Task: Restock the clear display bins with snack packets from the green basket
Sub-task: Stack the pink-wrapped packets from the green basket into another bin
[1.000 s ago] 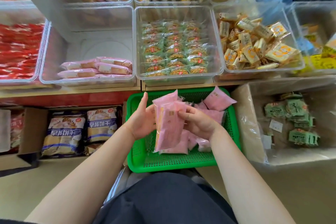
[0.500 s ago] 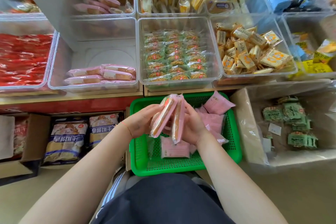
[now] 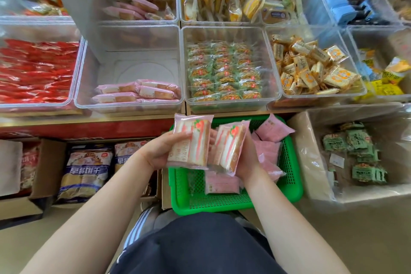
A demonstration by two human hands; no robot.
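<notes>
Holding one pink sandwich-cake packet (image 3: 191,143) per hand (image 3: 160,151) (image 3: 245,160), fingers clamped round them, the person must next reach the half-empty clear bin (image 3: 89,104).

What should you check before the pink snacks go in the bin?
1. Left hand grips a pink packet: ok.
2. Right hand grips a second packet: ok.
3. Pink bin has room behind its few packets: ok.
4. Matching kind already in that bin: ok, it looks the same.
5. Path up from the basket to the bin is free: ok.
6. Packets sealed and undamaged: cannot tell.
</notes>
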